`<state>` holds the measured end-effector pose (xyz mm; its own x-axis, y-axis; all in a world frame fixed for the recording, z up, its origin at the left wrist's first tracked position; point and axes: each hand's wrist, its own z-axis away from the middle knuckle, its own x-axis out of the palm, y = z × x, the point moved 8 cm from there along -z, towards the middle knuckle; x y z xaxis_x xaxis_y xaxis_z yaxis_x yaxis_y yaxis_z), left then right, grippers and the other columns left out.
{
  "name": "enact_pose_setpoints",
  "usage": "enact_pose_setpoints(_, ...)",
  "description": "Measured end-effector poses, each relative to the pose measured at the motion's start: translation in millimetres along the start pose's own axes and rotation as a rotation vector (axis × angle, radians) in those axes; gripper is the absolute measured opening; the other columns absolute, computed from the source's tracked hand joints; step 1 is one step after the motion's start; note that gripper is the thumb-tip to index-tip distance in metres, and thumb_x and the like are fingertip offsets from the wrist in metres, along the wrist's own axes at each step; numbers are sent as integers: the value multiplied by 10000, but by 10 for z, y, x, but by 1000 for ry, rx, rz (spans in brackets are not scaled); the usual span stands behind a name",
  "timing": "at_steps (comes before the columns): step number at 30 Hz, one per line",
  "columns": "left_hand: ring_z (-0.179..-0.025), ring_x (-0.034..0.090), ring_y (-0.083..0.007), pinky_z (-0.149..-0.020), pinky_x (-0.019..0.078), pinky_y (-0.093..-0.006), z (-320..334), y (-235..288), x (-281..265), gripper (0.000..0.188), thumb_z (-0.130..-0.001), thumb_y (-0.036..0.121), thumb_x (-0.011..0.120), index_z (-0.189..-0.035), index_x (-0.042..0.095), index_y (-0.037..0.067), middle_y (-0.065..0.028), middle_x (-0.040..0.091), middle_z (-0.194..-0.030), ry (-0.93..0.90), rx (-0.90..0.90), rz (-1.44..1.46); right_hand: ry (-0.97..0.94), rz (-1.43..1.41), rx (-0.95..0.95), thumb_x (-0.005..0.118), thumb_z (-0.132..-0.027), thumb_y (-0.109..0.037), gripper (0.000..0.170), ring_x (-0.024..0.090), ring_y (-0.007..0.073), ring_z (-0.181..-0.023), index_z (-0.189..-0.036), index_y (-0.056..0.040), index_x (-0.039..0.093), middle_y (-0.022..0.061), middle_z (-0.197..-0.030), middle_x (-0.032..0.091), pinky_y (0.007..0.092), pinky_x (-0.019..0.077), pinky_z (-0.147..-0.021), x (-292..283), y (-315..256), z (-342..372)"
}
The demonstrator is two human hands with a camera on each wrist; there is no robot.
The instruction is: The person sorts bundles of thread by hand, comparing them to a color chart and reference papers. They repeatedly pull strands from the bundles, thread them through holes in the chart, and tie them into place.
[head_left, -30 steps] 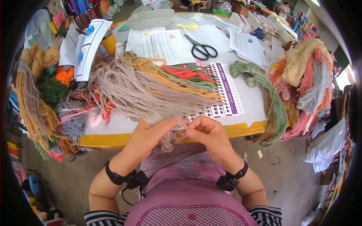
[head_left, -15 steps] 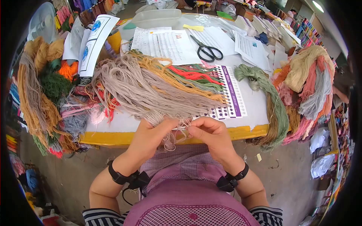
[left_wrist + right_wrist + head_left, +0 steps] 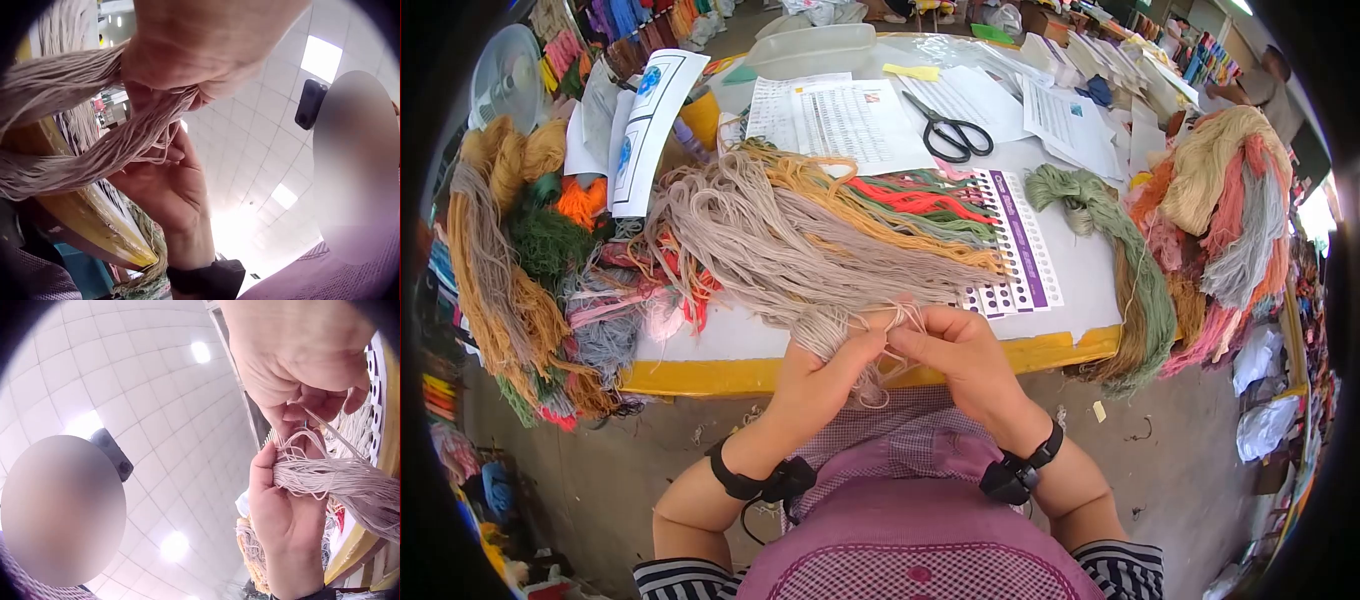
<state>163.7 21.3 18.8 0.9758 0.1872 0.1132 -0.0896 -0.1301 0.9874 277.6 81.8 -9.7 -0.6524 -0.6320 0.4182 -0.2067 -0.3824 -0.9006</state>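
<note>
In the head view my left hand (image 3: 835, 365) grips a bundle of greyish-beige thread (image 3: 820, 332) at the table's front edge. The right wrist view shows that thread bundle (image 3: 337, 478) lying across the left palm, under the curled thumb. Close against it, my right hand (image 3: 965, 365) pinches a few loose strands between thumb and fingers. One strand (image 3: 337, 434) runs taut from the right fingertips back toward the bundle. Thin loops stand out between the two hands. Behind them lies a large spread of greyish-beige thread (image 3: 730, 230), beside mustard, red and green lengths.
Purple-and-white punched thread cards (image 3: 1025, 240) lie under the strand ends. Black scissors (image 3: 950, 135) rest on printed sheets (image 3: 840, 120). A green skein (image 3: 1125, 260) hangs over the right edge; coloured skeins (image 3: 1230, 200) are heaped beyond it, others (image 3: 500, 270) at left. A clear bin (image 3: 815, 50) stands behind.
My left hand has shifted right and turned, so more of the gripped bundle shows over it. Both hands are closer together. Another person has come into view at the far right.
</note>
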Motion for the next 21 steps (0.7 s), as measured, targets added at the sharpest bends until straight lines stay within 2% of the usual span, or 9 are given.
enact_pose_setpoints(3,-1027,612,-156,-868,518,-319,-19,-11,-28,254,-945,133,563,-1141,653,1,-80,653,-1148,31,-40,18,18,4,11,661,-905,-125,125,579,52,-824,-910,-1,677,-5,-889,662,221,461,-766,-30,51,-12)
enact_pose_setpoints(5,-1029,613,-157,-907,501,-309,-13,-140,-43,299,-963,167,538,-1186,626,-11,-96,642,-1186,36,-236,264,25,52,-91,656,-911,-137,138,582,56,-822,-940,-3,673,-5,-897,661,219,461,-769,-79,42,-15)
enact_pose_setpoints(6,-1029,613,-157,-907,501,-309,-24,-160,-85,299,-963,167,538,-1186,626,-11,-96,642,-1186,38,-236,261,23,49,-90,656,-911,-137,138,582,56,-822,-940,-3,673,-5,-897,661,219,461,-769,-87,56,-23)
enact_pose_setpoints(8,-1177,551,-190,-968,449,-325,2,-366,-84,426,-995,235,415,-1267,550,-64,-146,566,-1321,26,-447,539,56,-78,-126,647,-921,-157,159,591,67,-817,-972,-8,667,-6,-902,658,220,464,-773,-139,47,-30)
enact_pose_setpoints(12,-1220,526,-214,-1002,427,-339,-3,-234,57,474,-1010,263,344,-1302,516,-68,-156,544,-1345,2,-416,383,31,-64,-42,642,-926,-179,180,598,71,-817,-1004,-18,664,-1,-917,659,223,469,-756,-130,133,-54)
enact_pose_setpoints(14,-1243,510,-230,-1046,390,-353,-31,-182,61,468,-1010,252,331,-1291,533,-63,-165,539,-1348,-95,-130,-35,22,-111,127,655,-916,-182,183,599,64,-805,-1006,-24,675,2,-903,665,225,470,-728,29,157,-23)
enact_pose_setpoints(15,-1243,510,-230,-1046,390,-353,-27,-166,71,468,-1010,252,331,-1291,533,-63,-165,539,-1348,-96,-132,-35,23,-112,127,655,-916,-182,183,599,64,-805,-1006,-24,675,2,-903,665,225,470,-728,3,178,-22)
enact_pose_setpoints(17,-1209,539,-201,-1023,411,-324,-27,-48,52,367,-990,195,462,-1229,578,-59,-154,588,-1285,-55,-76,-33,-56,-79,71,668,-905,-175,180,598,57,-787,-999,-22,685,1,-879,669,222,468,-706,0,189,-43)
enact_pose_setpoints(21,-1202,544,-204,-1021,414,-328,-26,-34,-9,341,-989,179,465,-1206,604,-44,-155,585,-1291,-42,-140,11,-11,-57,40,670,-901,-159,160,596,49,-773,-975,-19,691,-7,-858,668,211,462,-706,-26,189,-13)
